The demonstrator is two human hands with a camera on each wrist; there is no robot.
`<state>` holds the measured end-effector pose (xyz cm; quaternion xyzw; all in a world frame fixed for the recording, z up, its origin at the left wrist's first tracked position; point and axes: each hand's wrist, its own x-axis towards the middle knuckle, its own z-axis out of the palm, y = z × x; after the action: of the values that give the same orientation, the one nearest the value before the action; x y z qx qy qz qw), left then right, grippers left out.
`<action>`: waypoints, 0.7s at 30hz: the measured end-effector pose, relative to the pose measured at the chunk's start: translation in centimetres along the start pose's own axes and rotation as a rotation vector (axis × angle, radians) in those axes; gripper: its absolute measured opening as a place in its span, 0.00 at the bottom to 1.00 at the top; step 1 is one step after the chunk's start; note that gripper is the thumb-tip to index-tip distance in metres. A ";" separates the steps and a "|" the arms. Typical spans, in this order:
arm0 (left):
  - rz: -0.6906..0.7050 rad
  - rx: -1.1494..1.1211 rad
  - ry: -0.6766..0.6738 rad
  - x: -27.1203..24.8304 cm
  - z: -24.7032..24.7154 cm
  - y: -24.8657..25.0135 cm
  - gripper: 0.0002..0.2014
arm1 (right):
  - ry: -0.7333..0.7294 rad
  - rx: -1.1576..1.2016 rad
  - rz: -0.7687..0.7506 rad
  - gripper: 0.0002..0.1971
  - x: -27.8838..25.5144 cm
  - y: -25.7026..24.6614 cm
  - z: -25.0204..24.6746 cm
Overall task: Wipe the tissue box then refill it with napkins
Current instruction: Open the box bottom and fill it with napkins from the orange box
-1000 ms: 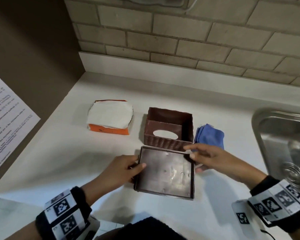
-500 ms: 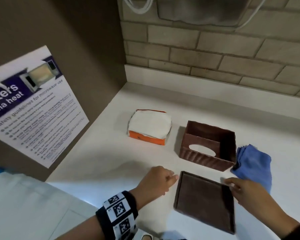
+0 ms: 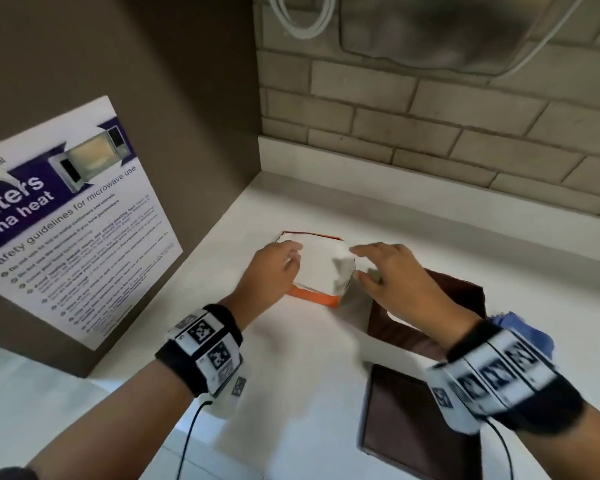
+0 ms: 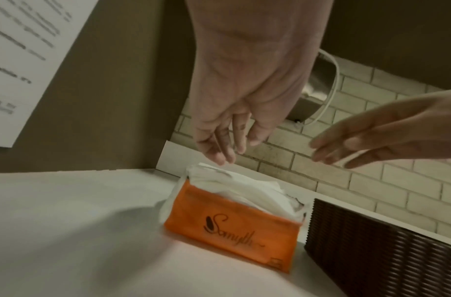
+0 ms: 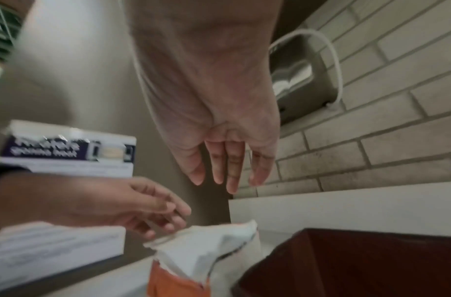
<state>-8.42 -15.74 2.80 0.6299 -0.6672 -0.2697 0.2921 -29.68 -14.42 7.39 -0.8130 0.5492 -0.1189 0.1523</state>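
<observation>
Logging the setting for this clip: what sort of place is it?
Probably a shared pantry or break-room kitchenette. A poster on the side wall gives safety guidelines for microwave use, the white counter runs along a brick-tiled wall, and a metal wall-mounted unit with a white cable hangs above it.

Orange napkin pack [image 4: 234, 227] w/ white napkins [image 3: 321, 261]; dark brown ribbed tissue box [image 4: 387, 251]; blue cloth [image 3: 530, 327]; white worktop [image 3: 291, 358].

The head view looks steeply down on the desk [image 3: 302, 368]; both wrist views sit low, close, facing the brick wall [image 4: 371, 176]; all 3 share the napkin pack [image 3: 321, 268].
</observation>
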 end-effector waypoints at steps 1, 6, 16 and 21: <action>0.011 0.041 -0.037 0.8 0.3 -0.2 0.16 | -0.032 -0.035 0.035 0.22 1.7 0.2 1.0; -0.027 0.343 -0.138 3.0 2.2 -1.9 0.23 | -0.260 -0.143 0.228 0.25 6.0 0.1 3.7; -0.127 0.523 -0.182 3.7 3.2 -3.9 0.36 | -0.432 -0.176 0.368 0.30 8.8 -0.2 4.7; -0.154 0.372 -0.199 3.4 2.8 -4.2 0.34 | -0.486 -0.215 0.334 0.18 9.0 -0.7 3.8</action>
<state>-7.74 -19.44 -2.01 0.6921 -0.6810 -0.2243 0.0824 -24.42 -22.12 4.37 -0.7276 0.6322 0.1644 0.2096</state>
